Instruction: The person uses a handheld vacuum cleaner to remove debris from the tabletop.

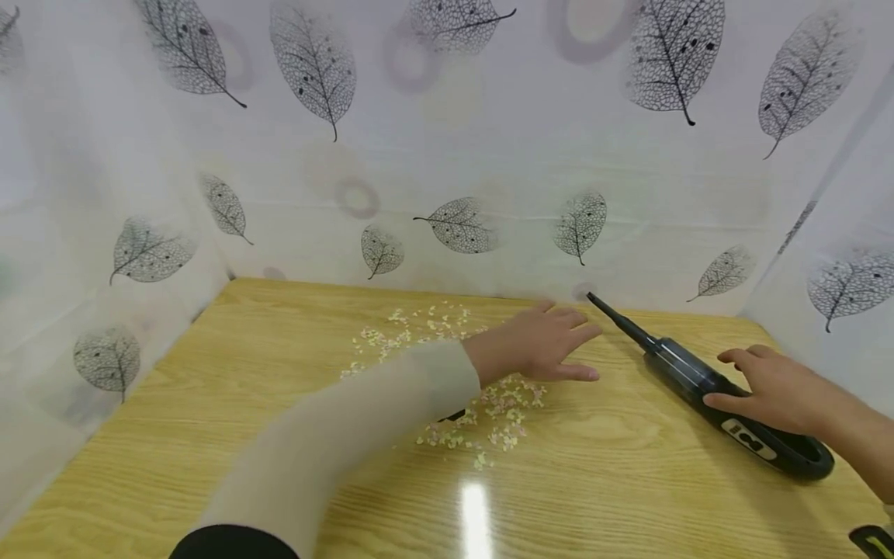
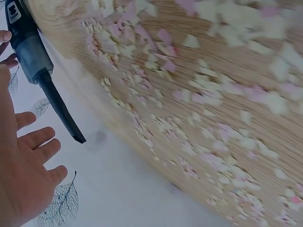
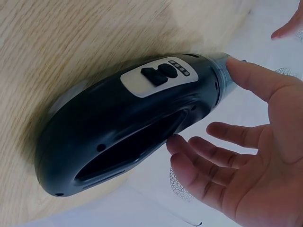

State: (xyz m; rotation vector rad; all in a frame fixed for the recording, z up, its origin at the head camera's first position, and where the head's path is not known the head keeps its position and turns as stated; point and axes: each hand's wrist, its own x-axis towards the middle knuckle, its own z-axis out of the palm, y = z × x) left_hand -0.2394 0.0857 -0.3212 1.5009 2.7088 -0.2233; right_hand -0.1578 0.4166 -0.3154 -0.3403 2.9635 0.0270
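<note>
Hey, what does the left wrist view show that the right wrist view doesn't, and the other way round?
Only the left wrist view shows the scattered pale and pink scraps and the nozzle tip of the handheld vacuum.

Only the right wrist view shows the handle opening.

Both show part of the vacuum's body, at least part of the left hand and right hand, the wood-grain table and the leaf-print cloth.

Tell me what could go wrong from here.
The left sleeve over the scattered scraps could brush some away. The right grip isn't wrapped around the handheld vacuum, so a hasty lift might slip. The nozzle points toward the leaf-print backdrop and might catch it if switched on.
</note>
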